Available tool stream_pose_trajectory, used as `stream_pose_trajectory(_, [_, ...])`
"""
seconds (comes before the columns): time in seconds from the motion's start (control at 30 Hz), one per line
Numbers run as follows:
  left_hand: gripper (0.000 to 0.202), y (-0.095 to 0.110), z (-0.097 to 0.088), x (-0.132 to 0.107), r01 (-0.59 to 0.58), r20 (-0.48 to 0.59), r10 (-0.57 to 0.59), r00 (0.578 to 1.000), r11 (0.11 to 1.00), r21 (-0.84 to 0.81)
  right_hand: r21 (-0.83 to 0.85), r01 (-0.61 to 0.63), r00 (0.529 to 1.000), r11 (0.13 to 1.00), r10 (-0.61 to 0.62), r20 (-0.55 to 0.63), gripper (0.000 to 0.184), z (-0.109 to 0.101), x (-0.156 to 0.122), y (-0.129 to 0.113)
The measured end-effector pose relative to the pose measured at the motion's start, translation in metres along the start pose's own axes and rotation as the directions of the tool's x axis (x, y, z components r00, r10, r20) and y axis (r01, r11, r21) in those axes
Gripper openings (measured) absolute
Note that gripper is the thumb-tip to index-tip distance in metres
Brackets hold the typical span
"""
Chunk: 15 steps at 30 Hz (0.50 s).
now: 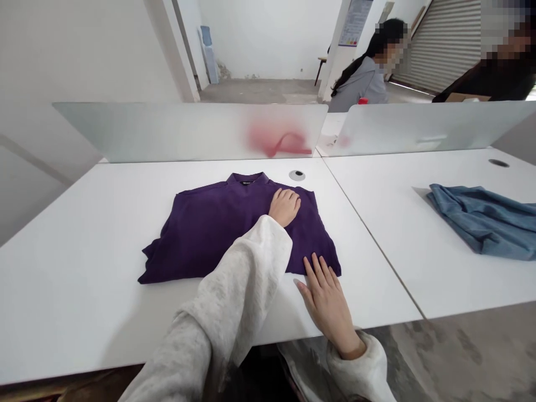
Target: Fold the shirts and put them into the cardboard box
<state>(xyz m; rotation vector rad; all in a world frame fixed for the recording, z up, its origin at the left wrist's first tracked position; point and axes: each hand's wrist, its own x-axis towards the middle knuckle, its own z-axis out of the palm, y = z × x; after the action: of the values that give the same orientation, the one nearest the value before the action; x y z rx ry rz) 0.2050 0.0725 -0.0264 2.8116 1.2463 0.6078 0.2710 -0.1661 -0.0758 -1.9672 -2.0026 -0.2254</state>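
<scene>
A purple shirt (218, 223) lies folded and spread flat on the white table, its collar and a dark neck label at the far side. My left hand (285, 207) rests palm down on the shirt's upper right part, near the shoulder; its fingers are slightly bent over smooth cloth, with no bunched fabric visible. Lower down, my right hand (328, 298) lies open with spread fingers. Its fingertips touch the shirt's lower right corner, while the palm is over the table's near edge. My left forearm crosses in front of the shirt's lower middle.
The white table (62, 268) has a seam right of the shirt. A folded blue garment (486, 220) lies beyond that seam. Frosted dividers (176, 134) stand along the back, a red item (288, 142) behind one. Two people are beyond them. A cable-hole cover (297, 176) sits near the collar.
</scene>
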Motion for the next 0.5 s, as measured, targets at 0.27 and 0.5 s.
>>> stream_pose_trajectory(0.27, [0.057, -0.06, -0.034, -0.03, 0.327, 0.161, -0.378, 0.912, 0.905, 0.271, 0.004, 0.008, 0.999, 1.0, -0.008, -0.032, 0.059, 0.004, -0.001, 0.002])
stream_pose_trajectory(0.5, [0.069, -0.092, -0.005, -0.042, 0.338, 0.25, -0.373, 0.894, 0.925, 0.173, -0.04, 0.021, 0.999, 0.999, -0.023, -0.042, 0.06, 0.007, -0.002, 0.003])
